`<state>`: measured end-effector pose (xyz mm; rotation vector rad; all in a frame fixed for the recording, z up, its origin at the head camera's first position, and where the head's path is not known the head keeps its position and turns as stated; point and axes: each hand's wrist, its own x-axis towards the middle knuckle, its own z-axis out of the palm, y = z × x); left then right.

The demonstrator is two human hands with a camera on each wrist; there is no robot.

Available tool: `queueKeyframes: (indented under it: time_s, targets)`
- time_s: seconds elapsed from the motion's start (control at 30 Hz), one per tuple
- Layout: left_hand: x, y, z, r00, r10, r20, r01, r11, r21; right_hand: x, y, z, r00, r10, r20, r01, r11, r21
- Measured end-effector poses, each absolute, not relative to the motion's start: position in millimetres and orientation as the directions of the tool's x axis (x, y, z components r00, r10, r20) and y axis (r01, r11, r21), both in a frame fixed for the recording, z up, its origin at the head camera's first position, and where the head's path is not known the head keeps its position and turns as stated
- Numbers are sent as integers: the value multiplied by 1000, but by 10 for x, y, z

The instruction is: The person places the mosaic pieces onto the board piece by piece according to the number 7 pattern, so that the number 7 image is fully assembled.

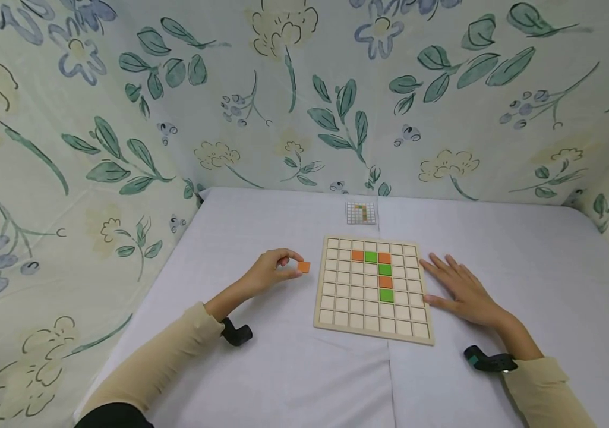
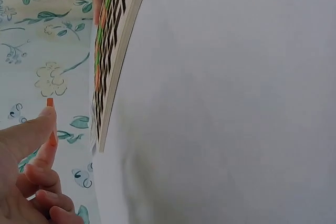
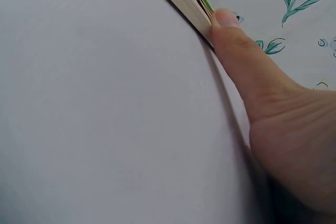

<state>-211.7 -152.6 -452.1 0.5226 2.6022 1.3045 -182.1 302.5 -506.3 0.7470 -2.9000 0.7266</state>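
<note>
Between thumb and fingertips my left hand (image 1: 268,273) pinches an orange square tile (image 1: 303,267), held just left of a wooden grid board (image 1: 347,328). In the left wrist view the same tile (image 2: 50,102) shows only its thin edge. Orange and green tiles alternate on the board: a short row near the top, with an orange tile (image 1: 357,255) at its left end, and a column running down to a green tile (image 1: 386,295). My right hand (image 1: 461,294) lies with fingers spread against the board's right edge, its thumb (image 3: 231,30) touching the rim.
Behind the board lies a small pattern card (image 1: 360,213) printed with a coloured grid. A white cloth (image 1: 261,380) covers the table, with a crease running toward the front. Floral fabric (image 1: 293,119) hangs behind and at the sides.
</note>
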Motion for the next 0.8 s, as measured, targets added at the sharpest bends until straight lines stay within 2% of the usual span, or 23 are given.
queueKeyframes:
  time_s: [0.8]
  targets:
    - [-1893, -955, -4592, -852, 523, -10, 289, 485, 825, -1804, 3016, -5041, -883, -438, 168, -466, 773, -430]
